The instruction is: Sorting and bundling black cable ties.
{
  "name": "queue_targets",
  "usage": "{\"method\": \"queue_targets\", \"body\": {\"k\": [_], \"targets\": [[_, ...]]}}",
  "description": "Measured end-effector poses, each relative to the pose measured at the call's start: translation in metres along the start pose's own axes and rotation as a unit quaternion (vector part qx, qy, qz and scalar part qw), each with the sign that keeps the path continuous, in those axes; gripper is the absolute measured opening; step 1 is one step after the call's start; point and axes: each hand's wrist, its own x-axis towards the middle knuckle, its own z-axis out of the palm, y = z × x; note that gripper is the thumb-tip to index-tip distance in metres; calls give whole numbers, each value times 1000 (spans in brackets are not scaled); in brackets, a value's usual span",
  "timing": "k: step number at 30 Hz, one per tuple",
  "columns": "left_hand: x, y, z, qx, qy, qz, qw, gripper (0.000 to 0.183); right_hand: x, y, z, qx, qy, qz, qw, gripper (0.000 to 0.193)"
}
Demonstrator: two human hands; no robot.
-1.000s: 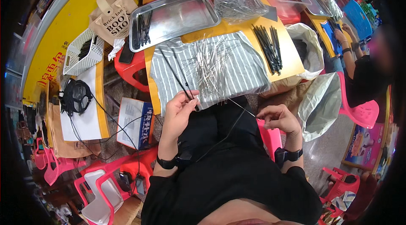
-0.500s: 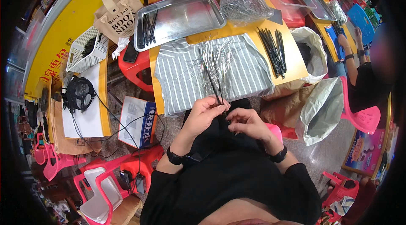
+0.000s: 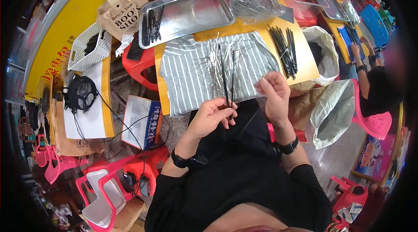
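My left hand (image 3: pixel 210 117) is closed on two thin black sticks (image 3: pixel 224 77) that point up and away, spread slightly apart at their far ends. Raised to the right, my right hand (image 3: pixel 276 98) has its thumb and fingertips drawn together; anything between them is too small to make out. Beyond the hands, a grey-and-white striped cloth (image 3: pixel 183 77) covers part of the table. On it lies a loose spread of thin, shiny, silvery strands (image 3: pixel 214 64), partly behind the sticks. A bunch of similar black sticks (image 3: pixel 285 51) lies right of the cloth.
At the back stand a metal tray (image 3: pixel 191 14) holding black sticks and a clear plastic bag (image 3: pixel 254 1). A white basket (image 3: pixel 89 49) is at left, beside a red stool (image 3: pixel 141 68). Open sacks (image 3: pixel 333 112) stand right. A co-worker (image 3: pixel 379 79) sits far right.
My right hand has moved up and right, away from my left hand. The two sticks in my left hand now stand farther apart. The left hand has barely moved.
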Motion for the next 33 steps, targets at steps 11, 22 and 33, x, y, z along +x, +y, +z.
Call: {"method": "queue_targets", "body": {"k": [11,22,33], "targets": [[0,-4,-11,42,25,14,999,25,2,13,26,148,-13,49,988,9],[-2,-5,-12,24,19,30,999,38,-15,27,26,167,-53,147,973,8],[-3,-2,-7,29,17,47,998,46,-19,29,26,174,-43,162,970,8]]}}
